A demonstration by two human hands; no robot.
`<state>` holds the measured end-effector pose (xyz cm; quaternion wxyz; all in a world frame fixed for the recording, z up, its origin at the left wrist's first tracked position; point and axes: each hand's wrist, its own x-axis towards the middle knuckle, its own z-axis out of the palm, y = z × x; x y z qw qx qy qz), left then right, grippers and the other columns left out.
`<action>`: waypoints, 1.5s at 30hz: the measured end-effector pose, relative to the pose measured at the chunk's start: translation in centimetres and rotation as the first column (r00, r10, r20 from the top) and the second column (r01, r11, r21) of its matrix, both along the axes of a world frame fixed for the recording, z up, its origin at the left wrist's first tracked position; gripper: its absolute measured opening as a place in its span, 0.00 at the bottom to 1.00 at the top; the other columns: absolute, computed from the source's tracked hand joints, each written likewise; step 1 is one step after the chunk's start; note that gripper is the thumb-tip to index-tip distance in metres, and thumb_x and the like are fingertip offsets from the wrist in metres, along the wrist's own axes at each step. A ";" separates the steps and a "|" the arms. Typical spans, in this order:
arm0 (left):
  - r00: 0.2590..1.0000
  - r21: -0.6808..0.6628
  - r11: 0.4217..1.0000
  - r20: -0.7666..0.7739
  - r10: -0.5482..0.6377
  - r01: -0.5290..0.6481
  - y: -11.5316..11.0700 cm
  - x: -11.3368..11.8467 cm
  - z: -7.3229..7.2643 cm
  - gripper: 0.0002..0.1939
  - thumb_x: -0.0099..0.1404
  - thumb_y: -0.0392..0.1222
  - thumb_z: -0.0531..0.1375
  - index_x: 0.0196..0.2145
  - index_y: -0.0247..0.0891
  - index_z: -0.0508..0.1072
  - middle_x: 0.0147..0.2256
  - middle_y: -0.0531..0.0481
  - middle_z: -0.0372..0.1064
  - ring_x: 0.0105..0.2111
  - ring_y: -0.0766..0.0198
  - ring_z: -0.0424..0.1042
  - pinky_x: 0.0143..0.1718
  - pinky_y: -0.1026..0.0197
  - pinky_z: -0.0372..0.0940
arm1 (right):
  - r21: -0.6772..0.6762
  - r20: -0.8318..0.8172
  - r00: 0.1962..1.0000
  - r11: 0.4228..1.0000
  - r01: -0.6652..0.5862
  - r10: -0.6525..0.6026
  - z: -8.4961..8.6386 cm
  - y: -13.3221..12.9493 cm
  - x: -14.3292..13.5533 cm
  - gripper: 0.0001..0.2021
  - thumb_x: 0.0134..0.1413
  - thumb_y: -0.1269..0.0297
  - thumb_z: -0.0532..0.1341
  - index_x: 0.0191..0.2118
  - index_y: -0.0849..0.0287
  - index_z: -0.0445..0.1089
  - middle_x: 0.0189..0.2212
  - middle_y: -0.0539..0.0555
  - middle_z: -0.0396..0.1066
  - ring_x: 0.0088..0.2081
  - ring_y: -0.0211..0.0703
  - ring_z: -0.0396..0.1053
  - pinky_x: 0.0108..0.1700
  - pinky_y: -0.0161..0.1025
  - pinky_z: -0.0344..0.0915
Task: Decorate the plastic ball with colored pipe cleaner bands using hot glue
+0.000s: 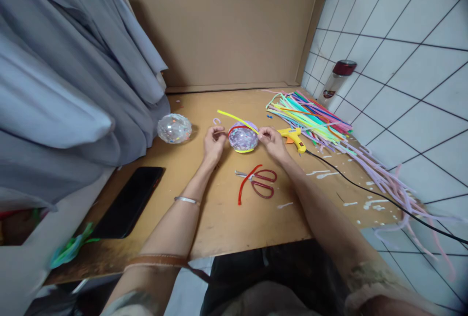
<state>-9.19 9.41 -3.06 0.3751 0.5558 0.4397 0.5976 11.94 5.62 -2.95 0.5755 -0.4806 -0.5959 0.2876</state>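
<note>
A clear purple-tinted ball [243,139] with a red strip over its top and a yellow piece at its lower edge rests on the table between my hands. My right hand [269,139] is closed on one end of a yellow pipe cleaner [234,117], which slants up to the left across the ball's top. At the ball's left side is my left hand [215,141], its fingers curled and pinched; what they hold, if anything, is too small to make out. Red-handled scissors [263,183] and a short red pipe cleaner [242,190] lie nearer me.
A second clear ball [174,128] sits left, above a black phone [128,202]. To the right are a yellow glue gun [295,139] with its cord, a pile of coloured pipe cleaners [310,113] and a jar [334,83]. Grey cloth [91,62] hangs at the left.
</note>
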 end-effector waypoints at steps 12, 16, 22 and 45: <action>0.763 0.654 0.756 -0.493 0.419 0.008 -3.3 1.4 1.1 0.16 0.61 0.46 0.60 0.47 0.43 0.72 0.58 0.41 0.66 0.64 0.44 0.59 0.67 0.36 0.43 | 0.085 0.148 0.988 0.996 0.025 -0.038 0.4 -0.6 -0.4 0.03 0.54 0.64 0.59 0.30 0.55 0.64 0.36 0.52 0.66 0.39 0.44 0.65 0.45 0.43 0.65; 0.793 0.588 0.806 -0.457 0.403 -0.070 -3.5 1.3 1.5 0.16 0.60 0.46 0.62 0.47 0.45 0.74 0.61 0.41 0.65 0.68 0.42 0.53 0.68 0.33 0.33 | 0.074 0.193 0.981 0.997 0.023 -0.037 0.5 -0.7 -0.4 0.02 0.55 0.65 0.57 0.32 0.54 0.63 0.36 0.52 0.65 0.39 0.45 0.65 0.46 0.43 0.64; 0.839 0.527 0.849 -0.445 0.314 -0.039 -4.0 1.3 2.0 0.17 0.61 0.46 0.63 0.49 0.46 0.74 0.62 0.41 0.65 0.69 0.42 0.52 0.68 0.31 0.30 | 0.157 0.445 0.886 0.986 0.061 -0.126 1.4 -1.7 -0.7 0.04 0.60 0.66 0.52 0.34 0.53 0.62 0.38 0.56 0.66 0.43 0.49 0.64 0.50 0.46 0.62; 0.754 0.618 0.783 -0.549 0.360 0.077 -3.6 2.1 1.2 0.10 0.70 0.44 0.57 0.36 0.45 0.78 0.41 0.45 0.79 0.44 0.54 0.72 0.55 0.45 0.52 | 0.158 0.670 0.387 0.631 0.759 -0.633 2.2 -3.0 3.6 0.23 0.59 0.52 0.61 0.49 0.70 0.71 0.47 0.76 0.68 0.53 0.69 0.62 0.54 0.64 0.55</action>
